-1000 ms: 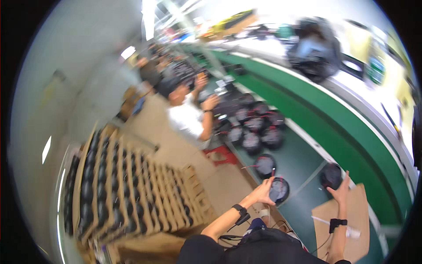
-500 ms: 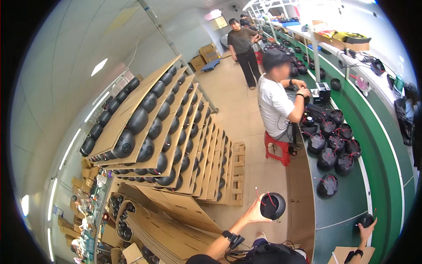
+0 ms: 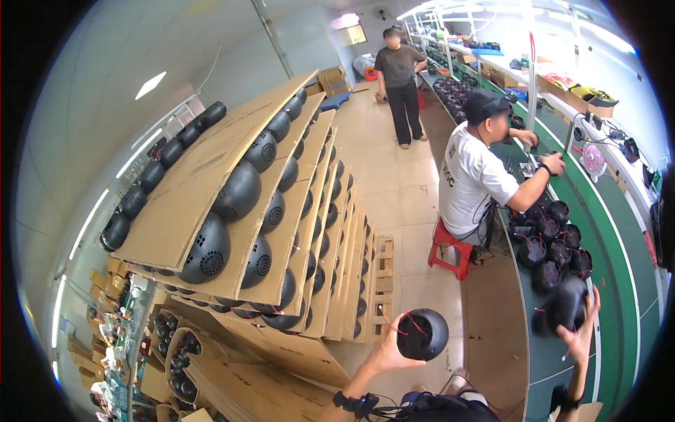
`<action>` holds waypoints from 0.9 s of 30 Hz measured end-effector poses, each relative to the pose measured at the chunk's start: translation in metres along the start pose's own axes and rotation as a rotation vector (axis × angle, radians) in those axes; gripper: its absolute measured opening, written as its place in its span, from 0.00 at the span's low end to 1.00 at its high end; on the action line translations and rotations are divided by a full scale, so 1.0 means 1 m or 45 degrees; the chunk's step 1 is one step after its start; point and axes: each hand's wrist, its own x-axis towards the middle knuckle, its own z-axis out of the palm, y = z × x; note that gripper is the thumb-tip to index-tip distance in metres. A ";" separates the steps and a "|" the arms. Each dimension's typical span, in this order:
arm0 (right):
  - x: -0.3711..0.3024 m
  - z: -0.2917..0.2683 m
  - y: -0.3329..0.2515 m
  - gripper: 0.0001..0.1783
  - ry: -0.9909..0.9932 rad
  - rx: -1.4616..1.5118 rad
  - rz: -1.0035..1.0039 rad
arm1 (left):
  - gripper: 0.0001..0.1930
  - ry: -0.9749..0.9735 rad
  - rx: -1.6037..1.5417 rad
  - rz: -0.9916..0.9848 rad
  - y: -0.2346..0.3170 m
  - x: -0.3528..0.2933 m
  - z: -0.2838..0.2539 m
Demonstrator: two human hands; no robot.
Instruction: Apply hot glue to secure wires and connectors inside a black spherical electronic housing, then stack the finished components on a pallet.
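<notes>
My left hand (image 3: 385, 349) is wrapped round the side of a black round shell (image 3: 432, 335), held up over the floor beside the bench. Thin red wires stick out of the shell's open face. Over the green workbench, my right hand (image 3: 580, 329) grips a second black round shell (image 3: 567, 304), blurred by motion, with its fingers spread along the near and right sides. Just beyond it, several black shells with red wires (image 3: 547, 276) stand clustered on the bench. The shell in my right hand hides part of the bench behind it.
Stacked cardboard sheets (image 3: 190, 197) with black round shells between them rise on a wooden pallet (image 3: 384, 260) at the left. A co-worker in a white shirt (image 3: 478, 176) sits on a red stool (image 3: 450, 250) at the bench. Another person (image 3: 401, 84) stands in the aisle. A green conveyor belt (image 3: 615, 281) runs along the right.
My right hand has moved up and away from me with its shell, toward the cluster. My left hand still holds its shell, turned a little. The co-worker's arms have reached further toward the belt.
</notes>
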 end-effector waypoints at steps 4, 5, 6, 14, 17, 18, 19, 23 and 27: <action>0.118 0.095 -0.107 0.76 -0.386 0.300 -0.327 | 0.70 -0.039 0.059 -0.067 0.078 0.009 -0.054; 0.155 0.137 -0.116 0.76 -0.511 0.398 -0.452 | 0.70 0.012 0.100 -0.130 0.090 -0.003 -0.061; 0.186 0.164 -0.148 0.75 -0.571 0.448 -0.576 | 0.71 0.118 0.058 -0.120 0.097 -0.006 -0.072; 0.404 0.404 -0.398 0.64 -0.781 0.651 -1.533 | 0.48 1.203 -1.436 -0.845 0.038 -0.019 -0.101; 0.457 0.530 -0.478 0.68 -0.511 0.634 -1.596 | 0.42 1.248 -1.013 -1.221 -0.075 -0.084 -0.159; 0.471 0.558 -0.506 0.70 -0.726 0.608 -1.508 | 0.42 1.298 -0.924 -1.221 -0.065 -0.087 -0.169; 0.476 0.571 -0.525 0.66 -0.930 0.457 -1.376 | 0.42 1.342 -0.839 -1.226 -0.041 -0.076 -0.179; 0.502 0.672 -0.563 0.69 -1.139 0.329 -1.574 | 0.42 1.533 -0.426 -1.220 0.083 -0.003 -0.241; 0.515 0.727 -0.558 0.72 -1.421 0.520 -1.349 | 0.43 1.656 0.016 -1.250 0.221 0.090 -0.325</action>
